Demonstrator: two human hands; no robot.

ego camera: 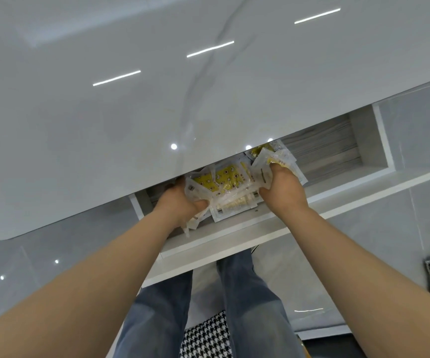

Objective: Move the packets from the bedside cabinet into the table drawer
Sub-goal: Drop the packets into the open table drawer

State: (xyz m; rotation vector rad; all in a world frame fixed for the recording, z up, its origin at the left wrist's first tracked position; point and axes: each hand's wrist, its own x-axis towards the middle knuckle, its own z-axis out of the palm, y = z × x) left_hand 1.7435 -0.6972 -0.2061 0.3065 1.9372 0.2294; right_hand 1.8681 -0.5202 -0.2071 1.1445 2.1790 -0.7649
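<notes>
Packets [230, 187] face-up in drawer [260, 228] (bundle's long axis left-to-right, along drawer front)

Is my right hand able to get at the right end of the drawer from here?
Probably yes. The drawer is pulled open and its right end lies just beside the right hand with nothing between, though that hand already grips packets.

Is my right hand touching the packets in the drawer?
Touching. The head view shows the right hand gripping a bunch of the packets, wrapped round them inside the open drawer.
</notes>
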